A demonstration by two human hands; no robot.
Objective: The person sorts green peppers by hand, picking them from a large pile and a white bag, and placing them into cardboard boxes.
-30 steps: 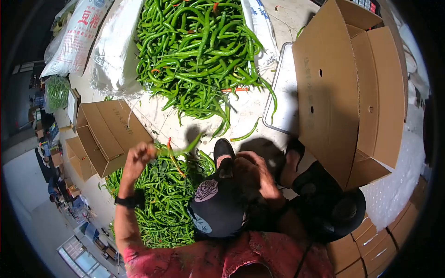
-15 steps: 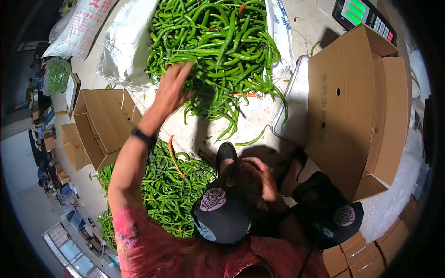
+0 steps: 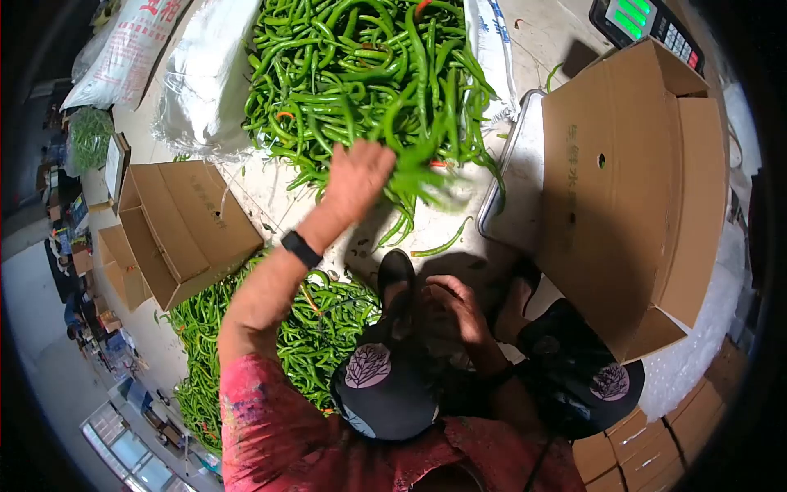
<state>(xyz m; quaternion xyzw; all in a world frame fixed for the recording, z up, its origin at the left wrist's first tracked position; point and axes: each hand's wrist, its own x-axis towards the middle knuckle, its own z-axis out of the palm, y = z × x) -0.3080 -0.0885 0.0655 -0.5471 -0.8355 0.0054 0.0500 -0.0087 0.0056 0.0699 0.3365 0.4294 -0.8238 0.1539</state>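
Observation:
My left hand (image 3: 359, 179), with a black watch on its wrist, is closed at the near edge of a big heap of long green chili peppers (image 3: 361, 74). Chili peppers (image 3: 426, 176) stick out from its right side, smeared by motion. Between my knees, in shade, my right hand (image 3: 461, 310) hangs with loosely curled fingers apart and nothing visible in them. One loose chili pepper (image 3: 443, 242) lies on the floor in front of my shoe (image 3: 396, 271). A few red peppers show among the green ones.
A second pepper pile (image 3: 246, 353) lies at my left. Cardboard boxes stand open on the left (image 3: 184, 221) and right (image 3: 623, 197). Behind the right box are a scale with a lit green display (image 3: 643, 25) and a metal tray (image 3: 508, 189). White sacks (image 3: 205, 82) flank the heap.
My left hand has moved right and toward me along the heap's near edge, and green chili peppers now trail from it. My right hand has barely moved.

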